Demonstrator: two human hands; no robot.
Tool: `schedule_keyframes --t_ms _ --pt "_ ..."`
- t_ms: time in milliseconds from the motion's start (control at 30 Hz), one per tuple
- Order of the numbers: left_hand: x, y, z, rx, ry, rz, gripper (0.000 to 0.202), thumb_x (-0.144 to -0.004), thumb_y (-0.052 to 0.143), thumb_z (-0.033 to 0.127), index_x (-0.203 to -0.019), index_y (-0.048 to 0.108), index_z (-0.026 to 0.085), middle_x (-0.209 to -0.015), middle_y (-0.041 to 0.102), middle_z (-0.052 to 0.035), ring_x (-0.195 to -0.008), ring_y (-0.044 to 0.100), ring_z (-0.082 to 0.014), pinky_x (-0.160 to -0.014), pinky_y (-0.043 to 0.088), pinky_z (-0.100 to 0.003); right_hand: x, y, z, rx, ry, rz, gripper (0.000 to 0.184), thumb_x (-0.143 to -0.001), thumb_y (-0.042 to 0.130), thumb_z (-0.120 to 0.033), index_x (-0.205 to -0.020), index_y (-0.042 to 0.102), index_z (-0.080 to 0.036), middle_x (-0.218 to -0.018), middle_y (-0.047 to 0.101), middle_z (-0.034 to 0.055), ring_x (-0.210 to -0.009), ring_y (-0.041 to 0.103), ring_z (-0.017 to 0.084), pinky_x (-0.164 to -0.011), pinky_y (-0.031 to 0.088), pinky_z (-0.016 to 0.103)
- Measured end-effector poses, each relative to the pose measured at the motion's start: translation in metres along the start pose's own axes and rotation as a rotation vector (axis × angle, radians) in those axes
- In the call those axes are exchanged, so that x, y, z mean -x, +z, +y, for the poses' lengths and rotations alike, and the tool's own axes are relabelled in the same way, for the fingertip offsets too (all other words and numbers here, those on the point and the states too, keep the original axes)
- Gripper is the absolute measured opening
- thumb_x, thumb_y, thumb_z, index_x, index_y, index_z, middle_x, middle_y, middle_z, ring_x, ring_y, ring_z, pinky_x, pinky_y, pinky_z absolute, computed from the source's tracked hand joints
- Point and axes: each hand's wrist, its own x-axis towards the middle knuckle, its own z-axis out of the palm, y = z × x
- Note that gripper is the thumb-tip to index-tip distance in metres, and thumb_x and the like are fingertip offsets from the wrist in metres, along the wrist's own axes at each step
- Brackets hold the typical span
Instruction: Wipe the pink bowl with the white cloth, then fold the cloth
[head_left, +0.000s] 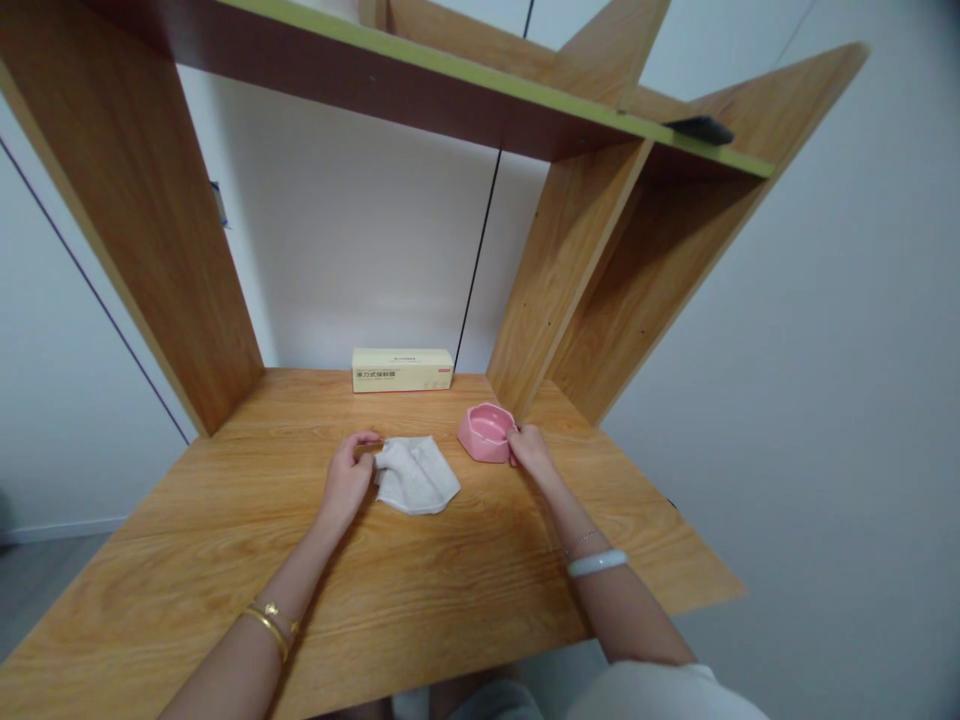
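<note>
A pink faceted ashtray sits upright on the wooden desk, right of the middle. My right hand grips its right side, thumb and fingers closed on the rim. To its left lies a crumpled white cloth, spread partly flat on the desk. My left hand rests at the cloth's left edge, with thumb and forefinger apart. The fingertips are close to the cloth's corner or touching it; which of the two is hard to see.
A long cream box with printed lettering stands at the back of the desk. Upright wooden panels rise on the left and right. A shelf crosses above, with a dark flat object on its right end.
</note>
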Motion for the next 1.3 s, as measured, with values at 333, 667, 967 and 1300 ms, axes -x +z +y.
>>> schedule_keyframes --t_ms 333,667,967,1300 --pt "0.000 0.000 -0.004 -0.072 0.010 -0.001 0.021 -0.067 0.041 0.027 -0.075 0.058 0.017 -0.078 0.063 -0.0042 -0.073 0.057 -0.0172 -0.071 0.043 -0.029 0.098 0.027 -0.072 0.283 -0.482 0.131 0.022 -0.083 0.037 -0.029 -0.093 0.053 -0.018 -0.089 0.061 0.0086 -0.086 0.056 0.020 -0.071 0.039 0.029" --pt "0.002 -0.008 0.005 -0.421 0.099 -0.181 0.032 -0.071 0.030 0.027 -0.075 0.061 0.019 -0.079 0.064 -0.0044 -0.081 0.051 -0.0211 -0.076 0.038 -0.034 0.140 0.063 -0.099 0.249 -0.664 0.108 0.039 -0.065 0.061 -0.030 -0.099 0.048 -0.016 -0.094 0.051 0.0092 -0.090 0.045 0.025 -0.075 0.039 0.039" --pt "0.008 -0.013 0.030 -0.501 0.268 -0.490 0.030 -0.074 0.034 0.030 -0.062 0.060 0.021 -0.079 0.064 -0.0029 -0.079 0.050 -0.0205 -0.078 0.035 -0.034 0.186 0.072 -0.055 -0.180 -0.574 0.126 0.024 -0.073 0.044 -0.010 -0.095 0.047 -0.020 -0.091 0.051 0.0065 -0.089 0.047 0.021 -0.075 0.040 0.038" --pt "0.016 0.015 0.067 -0.097 0.100 -0.693 0.018 -0.066 0.051 0.029 -0.059 0.058 0.015 -0.060 0.058 -0.0004 -0.058 0.052 -0.0145 -0.053 0.041 -0.023 0.166 0.057 -0.045 -0.367 -0.573 0.213 0.044 -0.068 0.058 -0.026 -0.108 0.042 -0.017 -0.100 0.051 0.0101 -0.096 0.048 0.022 -0.082 0.041 0.039"
